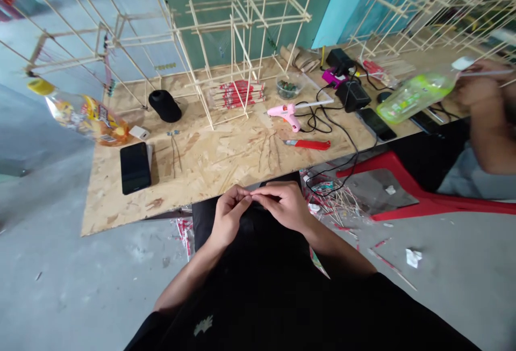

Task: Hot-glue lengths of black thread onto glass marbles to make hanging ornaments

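Observation:
My left hand (228, 212) and my right hand (285, 203) meet fingertip to fingertip over my lap, just short of the board's front edge. Both are closed in a pinch; whatever sits between the fingertips is too small to make out. On the board tabletop (226, 163) beyond them lie thin dark strands (269, 151). A red utility knife (308, 144) rests to their right. Behind it is a pink glue gun (286, 115) with a clear stick in its back. Two more strands with bluish ends (174, 147) lie to the left.
A frame of thin wooden sticks (197, 87) stands behind, with red-wrapped packs (237, 94) and a bowl (288, 87) by it. Left are a phone (135, 167), a bottle (80, 114) and a black object (164, 106). Right, near a red chair (397, 179), a co-worker's arm (489, 120) reaches over cables.

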A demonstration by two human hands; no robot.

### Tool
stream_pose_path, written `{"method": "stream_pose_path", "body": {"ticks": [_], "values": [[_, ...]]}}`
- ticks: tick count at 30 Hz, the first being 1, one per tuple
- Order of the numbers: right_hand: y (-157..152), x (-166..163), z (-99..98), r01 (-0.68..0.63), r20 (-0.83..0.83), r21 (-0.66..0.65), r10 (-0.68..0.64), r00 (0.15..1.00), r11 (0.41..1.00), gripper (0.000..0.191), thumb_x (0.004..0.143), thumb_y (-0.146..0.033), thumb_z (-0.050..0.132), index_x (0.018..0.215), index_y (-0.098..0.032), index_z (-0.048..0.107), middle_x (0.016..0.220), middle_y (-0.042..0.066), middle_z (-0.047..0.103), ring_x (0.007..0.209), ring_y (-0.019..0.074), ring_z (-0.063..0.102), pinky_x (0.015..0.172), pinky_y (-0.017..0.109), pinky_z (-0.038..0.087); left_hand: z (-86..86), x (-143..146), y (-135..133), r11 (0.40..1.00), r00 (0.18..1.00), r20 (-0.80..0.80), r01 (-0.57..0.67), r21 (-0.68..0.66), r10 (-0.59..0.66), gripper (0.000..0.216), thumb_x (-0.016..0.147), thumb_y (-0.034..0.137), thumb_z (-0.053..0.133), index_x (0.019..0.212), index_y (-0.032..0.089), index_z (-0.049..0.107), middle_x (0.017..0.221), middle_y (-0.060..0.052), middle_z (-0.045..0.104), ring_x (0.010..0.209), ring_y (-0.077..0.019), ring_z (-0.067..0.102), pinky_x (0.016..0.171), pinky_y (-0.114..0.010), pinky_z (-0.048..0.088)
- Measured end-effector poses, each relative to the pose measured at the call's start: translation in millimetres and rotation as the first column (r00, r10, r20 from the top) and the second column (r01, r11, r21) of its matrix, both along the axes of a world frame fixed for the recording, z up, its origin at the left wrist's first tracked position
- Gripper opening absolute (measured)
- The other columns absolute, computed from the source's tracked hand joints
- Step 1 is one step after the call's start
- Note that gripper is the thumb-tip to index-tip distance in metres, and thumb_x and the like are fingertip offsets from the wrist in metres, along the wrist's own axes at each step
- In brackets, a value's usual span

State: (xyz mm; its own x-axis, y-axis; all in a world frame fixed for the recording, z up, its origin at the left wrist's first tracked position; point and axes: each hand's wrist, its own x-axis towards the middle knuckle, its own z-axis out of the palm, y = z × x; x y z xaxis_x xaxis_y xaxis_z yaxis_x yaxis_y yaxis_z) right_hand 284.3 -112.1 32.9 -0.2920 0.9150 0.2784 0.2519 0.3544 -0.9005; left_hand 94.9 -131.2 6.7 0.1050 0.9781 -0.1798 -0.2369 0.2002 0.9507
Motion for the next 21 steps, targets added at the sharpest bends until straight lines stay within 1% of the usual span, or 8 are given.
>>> {"method": "stream_pose_path", "body": {"ticks": [3,7,10,12,13,15,18,21], "values": [[6.2,-0.7,1.6,0.005,0.15,0.227,-0.04,0.988,0.974,0.019,0.109,-0.026,0.072,0.103,-0.02,0.089,0.081,0.003,0.083,0.064,0.0115,0.072,0.064,0.025,0.05,2.1,-2.3,8.6,1.0,0.996,-0.091,-0.001,-0.025,-0.001,0.052,0.084,0.065,0.09,0.079,0.016,0.072,0.063,0.005,0.05,0.06,-0.0075,0.034,0.06,-0.023,0.028],[14.1,4.5,13.5,-0.017,0.214,0.306,-0.051,0.975,0.952,0.012,0.106,-0.021,0.076,0.096,-0.02,0.082,0.08,0.001,0.082,0.064,0.011,0.073,0.063,0.025,0.05,11.6,-5.1,20.8,0.997,0.974,-0.22,0.048,-0.062,-0.06,0.057,0.084,0.069,0.088,0.081,0.014,0.075,0.064,0.004,0.048,0.06,-0.0076,0.031,0.059,-0.024,0.023],[27.2,35.5,46.8,-0.006,0.26,0.329,-0.085,0.962,0.944,0.01,0.104,-0.02,0.078,0.096,-0.024,0.082,0.081,-0.001,0.082,0.061,0.0109,0.07,0.06,0.026,0.051,17.0,-8.1,28.5,0.992,0.957,-0.272,0.076,-0.099,-0.1,0.059,0.086,0.072,0.084,0.083,0.014,0.075,0.064,0.003,0.047,0.06,-0.0076,0.028,0.059,-0.025,0.019],[54.9,71.4,76.4,0.127,0.236,0.4,-0.236,0.942,0.908,0.008,0.103,-0.022,0.08,0.1,-0.027,0.085,0.09,0.0,0.086,0.071,0.0135,0.075,0.064,0.028,0.055,17.8,-10.3,32.7,0.991,0.949,-0.299,0.07,-0.115,-0.102,0.059,0.086,0.072,0.083,0.082,0.014,0.075,0.064,0.003,0.045,0.059,-0.0078,0.027,0.059,-0.026,0.018],[78.1,91.6,90.0,0.24,0.177,0.452,-0.351,0.92,0.859,0.01,0.104,-0.023,0.078,0.103,-0.028,0.087,0.091,0.0,0.085,0.071,0.0131,0.075,0.063,0.028,0.053,17.3,-11.3,34.7,0.991,0.945,-0.311,0.061,-0.121,-0.097,0.058,0.087,0.072,0.082,0.083,0.014,0.075,0.063,0.004,0.043,0.059,-0.0079,0.026,0.059,-0.026,0.018],[143.1,129.8,108.3,0.494,-0.015,0.557,-0.587,0.81,0.667,0.008,0.102,-0.023,0.081,0.099,-0.023,0.088,0.077,0.0,0.078,0.065,0.0104,0.064,0.061,0.028,0.045,15.6,-12.5,38.4,0.991,0.94,-0.33,0.044,-0.123,-0.083,0.057,0.087,0.071,0.082,0.082,0.014,0.075,0.062,0.005,0.041,0.059,-0.008,0.025,0.058,-0.026,0.018],[263.7,166.5,104.0,0.392,0.318,0.519,-0.597,0.737,0.76,0.006,0.093,-0.017,0.089,0.099,-0.017,0.09,0.091,0.003,0.082,0.08,0.0088,0.064,0.077,0.027,0.049,13.1,-11.4,43.4,0.993,0.937,-0.341,0.035,-0.117,-0.073,0.056,0.086,0.07,0.082,0.08,0.015,0.073,0.061,0.005,0.04,0.059,-0.0083,0.026,0.058,-0.025,0.02],[359.5,174.6,71.1,0.243,0.738,0.33,-0.41,0.535,0.912,0.013,0.097,-0.016,0.084,0.107,-0.011,0.09,0.108,0.009,0.085,0.11,0.0142,0.07,0.104,0.032,0.051,11.4,-8.4,46.3,0.991,0.943,-0.323,0.047,-0.126,-0.086,0.055,0.087,0.07,0.081,0.079,0.015,0.073,0.061,0.004,0.041,0.058,-0.0084,0.027,0.057,-0.025,0.02]]}}
